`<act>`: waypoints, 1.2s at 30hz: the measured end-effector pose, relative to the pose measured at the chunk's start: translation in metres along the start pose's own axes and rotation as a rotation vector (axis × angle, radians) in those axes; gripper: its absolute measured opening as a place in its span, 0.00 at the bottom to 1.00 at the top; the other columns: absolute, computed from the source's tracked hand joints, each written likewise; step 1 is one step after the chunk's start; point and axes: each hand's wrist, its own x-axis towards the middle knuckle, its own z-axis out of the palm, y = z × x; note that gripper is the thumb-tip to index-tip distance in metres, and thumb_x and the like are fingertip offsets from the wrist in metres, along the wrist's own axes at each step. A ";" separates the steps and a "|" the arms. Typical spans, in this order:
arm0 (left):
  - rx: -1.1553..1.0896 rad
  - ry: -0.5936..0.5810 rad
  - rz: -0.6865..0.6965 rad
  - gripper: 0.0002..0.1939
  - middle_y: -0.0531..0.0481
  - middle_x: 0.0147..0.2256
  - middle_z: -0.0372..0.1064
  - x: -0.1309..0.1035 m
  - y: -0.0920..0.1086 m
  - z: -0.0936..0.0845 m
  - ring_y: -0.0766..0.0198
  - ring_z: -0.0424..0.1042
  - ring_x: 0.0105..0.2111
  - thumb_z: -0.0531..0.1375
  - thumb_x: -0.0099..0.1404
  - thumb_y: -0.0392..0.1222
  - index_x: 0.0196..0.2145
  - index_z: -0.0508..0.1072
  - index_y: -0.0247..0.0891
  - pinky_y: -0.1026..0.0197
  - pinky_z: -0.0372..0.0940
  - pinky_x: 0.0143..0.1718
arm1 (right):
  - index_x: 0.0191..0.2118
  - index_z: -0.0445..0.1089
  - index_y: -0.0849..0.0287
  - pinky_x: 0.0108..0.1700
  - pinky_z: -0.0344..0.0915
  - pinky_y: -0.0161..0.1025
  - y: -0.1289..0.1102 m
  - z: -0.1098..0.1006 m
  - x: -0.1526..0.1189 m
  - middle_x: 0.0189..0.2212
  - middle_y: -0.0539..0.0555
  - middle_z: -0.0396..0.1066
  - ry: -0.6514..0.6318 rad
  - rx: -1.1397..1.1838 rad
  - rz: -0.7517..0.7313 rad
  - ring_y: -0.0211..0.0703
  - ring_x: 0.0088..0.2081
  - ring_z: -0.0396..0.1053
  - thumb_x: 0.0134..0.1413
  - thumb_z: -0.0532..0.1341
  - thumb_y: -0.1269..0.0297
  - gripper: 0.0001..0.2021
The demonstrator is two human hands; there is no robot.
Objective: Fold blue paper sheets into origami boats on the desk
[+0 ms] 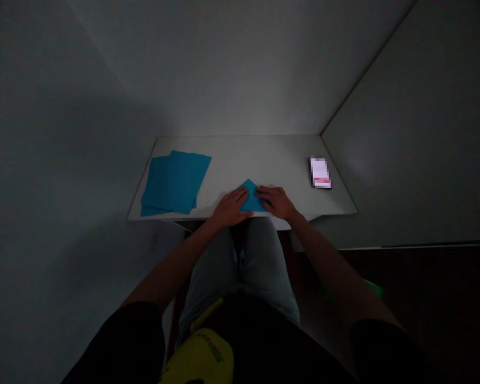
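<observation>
A small piece of folded blue paper (pixel 249 200) lies at the front edge of the white table, its pointed tip facing away from me. My left hand (pixel 231 208) rests flat over the paper's left side, fingers stretched out and thumb along the near edge. On the right side, my right hand (pixel 278 201) presses down with its fingertips, fingers slightly bent and thumb apart from them. Both hands cover the paper's side corners. Several larger blue paper sheets (pixel 177 182) lie overlapping to the left, apart from my hands.
A phone (pixel 320 173) with a lit, blurred screen lies at the table's right side. Walls border the white table (pixel 260 152) at the back and right. My legs are under its front edge. Something green (pixel 373 289) shows on the dark floor at right.
</observation>
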 end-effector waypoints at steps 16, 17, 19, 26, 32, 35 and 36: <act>-0.025 -0.166 0.015 0.38 0.39 0.75 0.61 0.000 -0.007 -0.026 0.45 0.66 0.73 0.64 0.72 0.67 0.70 0.72 0.42 0.47 0.63 0.72 | 0.73 0.69 0.49 0.78 0.48 0.67 -0.009 -0.012 -0.002 0.76 0.60 0.61 -0.165 -0.027 -0.042 0.62 0.76 0.61 0.63 0.71 0.43 0.37; -0.026 -0.176 0.020 0.40 0.39 0.75 0.61 0.001 -0.009 -0.027 0.44 0.66 0.73 0.65 0.70 0.69 0.71 0.72 0.43 0.48 0.64 0.72 | 0.73 0.69 0.48 0.78 0.49 0.67 -0.008 -0.014 0.000 0.76 0.59 0.60 -0.181 -0.015 -0.035 0.62 0.76 0.60 0.63 0.71 0.43 0.36; -0.027 -0.182 0.026 0.41 0.42 0.75 0.61 0.004 -0.012 -0.029 0.43 0.67 0.72 0.67 0.68 0.69 0.71 0.72 0.45 0.49 0.65 0.71 | 0.72 0.70 0.46 0.78 0.50 0.67 -0.006 -0.016 0.004 0.76 0.57 0.60 -0.208 0.008 -0.018 0.61 0.77 0.60 0.64 0.70 0.43 0.35; -0.015 -0.270 0.066 0.36 0.43 0.75 0.61 0.012 -0.020 -0.033 0.48 0.66 0.73 0.63 0.73 0.63 0.72 0.70 0.46 0.51 0.64 0.70 | 0.68 0.75 0.44 0.76 0.54 0.69 0.006 -0.019 0.015 0.74 0.54 0.64 -0.260 0.070 0.010 0.63 0.75 0.64 0.64 0.70 0.49 0.28; -0.024 -0.296 0.028 0.35 0.43 0.74 0.63 0.019 -0.019 -0.039 0.45 0.73 0.68 0.62 0.73 0.63 0.72 0.71 0.45 0.49 0.66 0.68 | 0.68 0.75 0.45 0.74 0.61 0.60 0.001 -0.025 0.019 0.69 0.51 0.72 -0.230 0.050 0.102 0.59 0.68 0.73 0.70 0.63 0.59 0.24; 0.034 -0.271 -0.053 0.30 0.44 0.67 0.73 0.026 -0.015 -0.040 0.45 0.79 0.61 0.60 0.76 0.55 0.72 0.71 0.48 0.49 0.70 0.63 | 0.73 0.70 0.45 0.70 0.66 0.54 -0.004 -0.028 0.019 0.66 0.50 0.76 -0.184 -0.004 0.144 0.58 0.63 0.78 0.70 0.63 0.60 0.28; 0.050 -0.254 -0.079 0.29 0.44 0.65 0.76 0.027 -0.013 -0.041 0.45 0.80 0.59 0.60 0.77 0.53 0.72 0.71 0.49 0.48 0.71 0.62 | 0.74 0.68 0.44 0.69 0.66 0.52 -0.006 -0.028 0.018 0.66 0.49 0.76 -0.171 -0.027 0.142 0.57 0.62 0.78 0.70 0.62 0.60 0.29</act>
